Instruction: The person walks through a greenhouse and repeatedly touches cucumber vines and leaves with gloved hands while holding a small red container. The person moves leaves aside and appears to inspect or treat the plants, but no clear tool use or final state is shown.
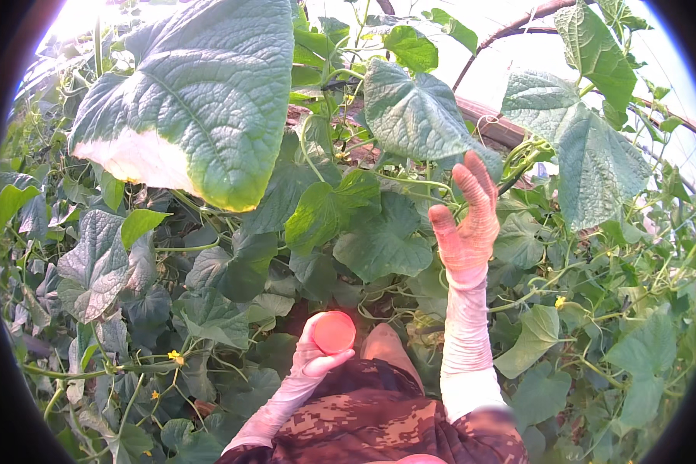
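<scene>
My left hand (316, 354) is low in front of my body, its fingers wrapped around a small round red container (334, 332) seen from its flat circular end. Whether that end is a lid or an open mouth is too washed out to tell. My right hand (470, 226), stained orange-brown, reaches up with thumb and fingers apart and holds nothing. Its fingertips overlap the lower edge of a broad cucumber-type leaf (414, 113); I cannot tell if they touch. Green vine stems (519, 168) run just right of those fingers.
A very large leaf with a bleached edge (191, 110) hangs close at upper left. Another big leaf (591, 151) hangs at upper right. Dense vines with yellow flowers (176, 356) surround me. Curved poles (507, 29) arch behind, under a bright translucent cover.
</scene>
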`<state>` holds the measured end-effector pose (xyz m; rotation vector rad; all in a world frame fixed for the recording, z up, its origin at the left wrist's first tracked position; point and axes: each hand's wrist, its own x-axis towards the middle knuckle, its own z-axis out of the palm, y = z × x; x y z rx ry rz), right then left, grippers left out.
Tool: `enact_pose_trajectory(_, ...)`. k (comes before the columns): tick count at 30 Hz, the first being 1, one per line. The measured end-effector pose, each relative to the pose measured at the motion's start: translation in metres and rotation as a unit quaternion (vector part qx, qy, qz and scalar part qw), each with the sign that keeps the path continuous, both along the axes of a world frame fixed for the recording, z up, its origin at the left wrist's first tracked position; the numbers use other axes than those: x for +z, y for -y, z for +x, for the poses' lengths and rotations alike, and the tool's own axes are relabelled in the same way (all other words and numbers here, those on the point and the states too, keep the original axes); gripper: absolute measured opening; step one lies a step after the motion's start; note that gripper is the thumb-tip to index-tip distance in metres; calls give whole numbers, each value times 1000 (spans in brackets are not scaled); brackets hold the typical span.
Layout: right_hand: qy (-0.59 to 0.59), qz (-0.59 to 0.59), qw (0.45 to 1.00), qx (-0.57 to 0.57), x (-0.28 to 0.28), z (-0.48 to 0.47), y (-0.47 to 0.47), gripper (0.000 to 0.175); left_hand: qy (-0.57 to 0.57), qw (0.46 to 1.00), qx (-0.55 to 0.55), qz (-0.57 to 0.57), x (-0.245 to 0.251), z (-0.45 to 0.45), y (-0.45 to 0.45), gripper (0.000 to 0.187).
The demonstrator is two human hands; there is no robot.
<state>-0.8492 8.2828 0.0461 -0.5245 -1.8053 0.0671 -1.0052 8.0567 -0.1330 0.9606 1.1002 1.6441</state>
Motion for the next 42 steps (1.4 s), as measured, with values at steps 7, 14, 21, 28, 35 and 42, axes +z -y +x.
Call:
enact_pose_trajectory(7, 49, 109, 978, -172, 83, -55, -76, 65, 46, 997, 54, -5, 15, -5, -27, 82)
enact_pose_trajectory(14, 107, -133, 960, -224, -9, -51, -148, 68, 24, 989, 145, 24, 22, -10, -50, 83)
enact_pose_trajectory(21, 212, -339, 916, -39, -108, -56, -151, 66, 10, 979, 201, 33, 24, -5, -70, 84)
enact_pose_trajectory(28, 153, -437, 873, 156, -131, -111, -196, 62, 12, 956, 291, 24, 37, 13, -93, 82)
enact_pose_trajectory(35, 367, -318, 873, 38, -132, -180, -232, 75, -4, 928, 372, -18, 41, 8, -104, 83)
enact_pose_trajectory(42, 287, -278, 914, 71, -159, -190, -263, 14, -3, 924, 378, -63, 41, -22, -111, 82)
